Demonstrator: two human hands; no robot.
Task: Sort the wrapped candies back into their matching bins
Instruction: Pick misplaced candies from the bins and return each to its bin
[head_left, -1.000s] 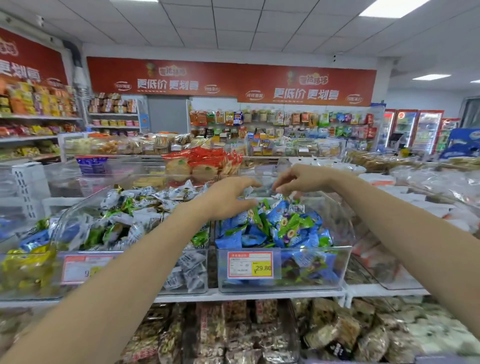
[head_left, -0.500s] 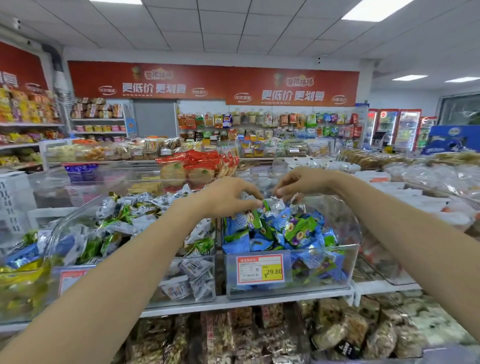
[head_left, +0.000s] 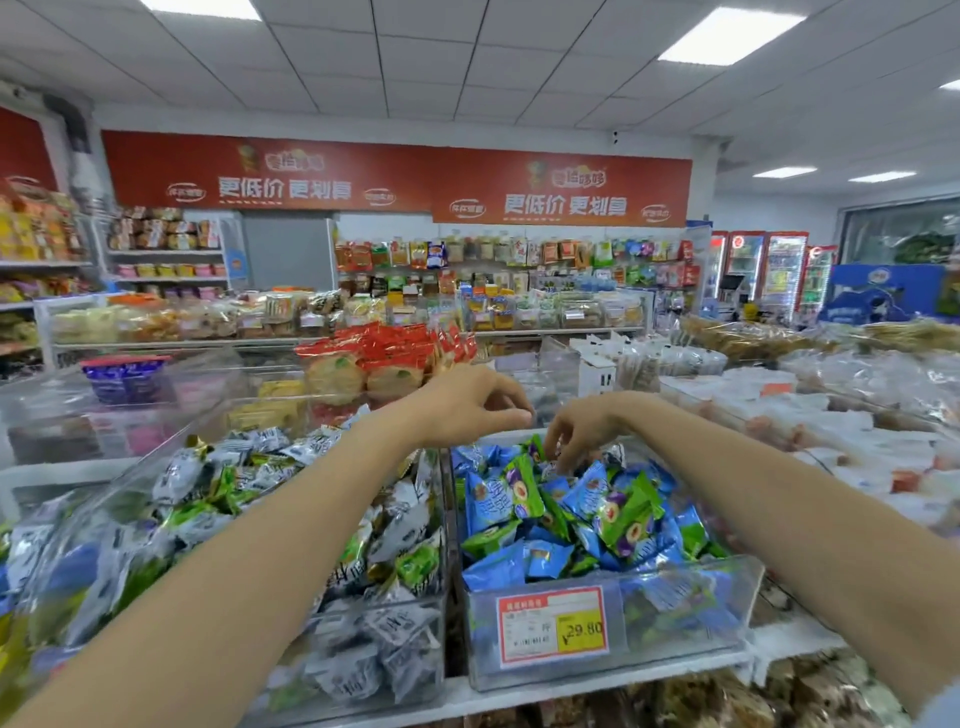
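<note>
Shelf: the white shelf (head_left: 623, 673) runs below both forearms and carries clear bins set side by side.
Left bin: the left bin (head_left: 395, 613) sits under the left forearm, filled with silver-and-green candies (head_left: 249, 483) heaped above its rim.
Right bin: the right bin (head_left: 675, 618) is directly beneath both hands and stands against the left bin. It holds blue-and-green candies (head_left: 587, 499), also piled high.
Left hand: the left hand (head_left: 467, 405) hovers over the far left corner of the right bin, near the right hand but apart from it. Thumb and forefinger tips meet and the other fingers are curled. Cannot tell if a candy is pinched between them.
Right hand: the right hand (head_left: 576, 431) has its fingers curled down into the top of the blue-and-green heap, tips on the wrappers. Cannot tell if it has closed on one.
Price tag: the price tag (head_left: 553, 626) is on the right bin's front wall, on the near side of the hands.
Possible stray: a pale wrapper (head_left: 613, 452) lies just right of the right fingertips. It is too blurred to name.
Risk, mix-up: both heaps carry green, so a quick pick could take a candy that belongs here.
Risk, spill: both heaps stand proud of the rims. Digging at the top may push neighbours over the shared wall or off the front.
Risk, slip: the glossy wrappers may slide out of a light pinch during the carry across to the left bin.
</note>
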